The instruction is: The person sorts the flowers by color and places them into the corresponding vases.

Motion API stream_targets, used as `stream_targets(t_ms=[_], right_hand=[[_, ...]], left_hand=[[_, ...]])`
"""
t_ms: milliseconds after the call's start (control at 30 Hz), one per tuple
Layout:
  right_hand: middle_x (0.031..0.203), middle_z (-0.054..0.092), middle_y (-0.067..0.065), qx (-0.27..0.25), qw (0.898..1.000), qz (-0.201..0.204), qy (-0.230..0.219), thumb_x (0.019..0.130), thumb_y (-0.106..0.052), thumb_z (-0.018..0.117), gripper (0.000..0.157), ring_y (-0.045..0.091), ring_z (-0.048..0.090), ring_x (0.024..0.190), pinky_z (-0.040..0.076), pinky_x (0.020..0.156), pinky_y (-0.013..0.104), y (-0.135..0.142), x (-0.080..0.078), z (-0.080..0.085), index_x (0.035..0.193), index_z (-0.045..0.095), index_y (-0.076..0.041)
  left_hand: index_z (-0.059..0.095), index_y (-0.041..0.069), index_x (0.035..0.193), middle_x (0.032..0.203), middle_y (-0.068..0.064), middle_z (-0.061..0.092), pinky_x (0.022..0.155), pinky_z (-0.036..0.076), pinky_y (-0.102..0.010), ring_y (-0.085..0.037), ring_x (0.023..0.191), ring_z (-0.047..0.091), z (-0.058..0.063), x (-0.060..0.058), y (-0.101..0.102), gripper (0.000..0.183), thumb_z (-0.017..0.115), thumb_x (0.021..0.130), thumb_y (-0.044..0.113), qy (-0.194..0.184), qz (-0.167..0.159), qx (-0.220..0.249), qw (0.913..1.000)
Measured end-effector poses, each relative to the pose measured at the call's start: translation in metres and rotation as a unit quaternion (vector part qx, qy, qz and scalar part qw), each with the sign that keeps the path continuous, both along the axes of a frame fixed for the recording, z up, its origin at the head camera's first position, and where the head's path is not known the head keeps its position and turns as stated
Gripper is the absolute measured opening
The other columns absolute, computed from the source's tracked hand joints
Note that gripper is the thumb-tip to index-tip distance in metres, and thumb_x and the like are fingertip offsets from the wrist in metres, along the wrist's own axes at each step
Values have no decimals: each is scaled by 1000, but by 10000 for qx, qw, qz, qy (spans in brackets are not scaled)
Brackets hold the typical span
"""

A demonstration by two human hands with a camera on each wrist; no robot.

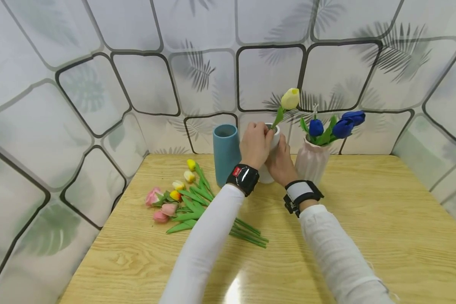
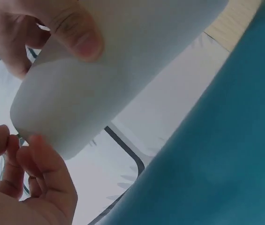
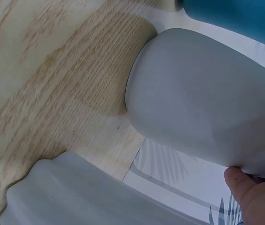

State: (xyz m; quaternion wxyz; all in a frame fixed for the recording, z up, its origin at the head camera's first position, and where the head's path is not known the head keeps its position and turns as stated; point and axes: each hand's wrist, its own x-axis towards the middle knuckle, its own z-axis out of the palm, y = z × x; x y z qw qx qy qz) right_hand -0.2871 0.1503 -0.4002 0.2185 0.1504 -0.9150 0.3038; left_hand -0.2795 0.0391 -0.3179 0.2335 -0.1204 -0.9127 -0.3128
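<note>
A yellow tulip (image 1: 290, 99) leans to the right above the mouth of a white vase (image 1: 266, 175), its stem in the opening. My left hand (image 1: 255, 145) pinches the stem at the rim; in the left wrist view its fingertips (image 2: 38, 145) meet at the vase's edge. On the vase's right side, my right hand (image 1: 281, 164) grips the wall below the rim, and its thumb (image 2: 86, 44) lies against the smooth surface. The base of the vase (image 3: 170, 84) stands on the table in the right wrist view. The stem's lower end is hidden inside.
Close on the left stands a blue vase (image 1: 226, 158). A pink ribbed vase (image 1: 312, 162) on the right holds blue tulips (image 1: 343, 128). Several pink and yellow flowers (image 1: 168, 209) with green stems lie on the wooden table (image 1: 384, 228), left of the arms. A patterned wall backs the table.
</note>
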Motion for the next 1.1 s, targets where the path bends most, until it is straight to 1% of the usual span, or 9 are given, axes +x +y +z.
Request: stream_targets(t_ms=[33, 100, 167, 300, 400, 500, 700, 933, 1100], right_hand=[[145, 16, 27, -330, 9993, -1, -192, 94, -22, 56, 81, 44, 30, 125, 37, 98, 54, 0, 0, 0, 148, -1, -4], [143, 20, 29, -612, 9973, -27, -415, 93, -22, 57, 82, 45, 30, 126, 39, 97, 56, 1, 1, 0, 149, -2, -8], [141, 25, 30, -829, 9957, -1, -414, 92, -19, 59, 84, 44, 30, 127, 38, 97, 57, 1, 0, -1, 149, -1, -8], [139, 27, 32, -750, 9970, 32, -194, 89, -10, 60, 84, 45, 30, 127, 36, 99, 57, 2, -1, -2, 148, 0, -3], [139, 26, 33, -715, 9974, 60, -113, 86, -5, 61, 87, 45, 30, 126, 36, 99, 56, 2, -1, -3, 148, 1, -2], [140, 26, 32, -751, 9971, 122, -5, 83, -3, 64, 91, 46, 30, 127, 34, 100, 56, 3, -2, -4, 149, 1, -3], [136, 28, 35, -790, 9968, 43, 137, 88, -10, 65, 88, 48, 35, 124, 36, 97, 59, 2, -1, -7, 148, 3, -1], [135, 29, 35, -1109, 9938, 44, -53, 88, -19, 67, 90, 46, 36, 125, 35, 98, 60, -1, 5, -5, 149, 2, -4], [140, 28, 33, -1324, 9911, 93, -84, 88, -18, 68, 92, 46, 35, 128, 33, 100, 61, -1, 5, -7, 150, 2, -5]], left_hand=[[58, 14, 83, 86, -1, 52, 54, 41, -26, -13, 71, 51, 0, 0, 0, 23, 54, 95, 33, -129, -32, 111, 9999], [59, 14, 79, 81, -1, 55, 52, 40, -27, -14, 67, 52, 1, 1, 0, 22, 56, 94, 31, -395, -33, 411, 9984], [58, 15, 76, 77, 1, 56, 50, 40, -27, -13, 64, 53, -1, 4, 0, 20, 57, 91, 29, -645, 15, 695, 9955], [57, 17, 71, 67, 3, 56, 48, 39, -28, -13, 59, 53, -8, 11, -1, 22, 56, 90, 28, -905, -55, 1096, 9898], [55, 17, 70, 65, 3, 54, 46, 37, -27, -13, 57, 51, -15, 16, -4, 24, 56, 90, 29, -935, -241, 1225, 9878], [55, 17, 75, 68, 3, 54, 48, 37, -27, -13, 59, 51, -22, 21, -7, 21, 54, 92, 30, -923, -367, 1311, 9864], [57, 19, 89, 72, 4, 55, 51, 39, -28, -13, 60, 52, -36, 39, -19, 13, 49, 94, 28, -868, -389, 1250, 9876], [58, 17, 90, 64, 5, 53, 45, 36, -28, -12, 51, 49, -55, 63, -44, 15, 47, 96, 26, -555, -293, 886, 9941], [59, 14, 92, 60, 3, 49, 40, 30, -25, -10, 44, 42, -65, 72, -59, 13, 49, 95, 20, -446, -372, 745, 9955]])
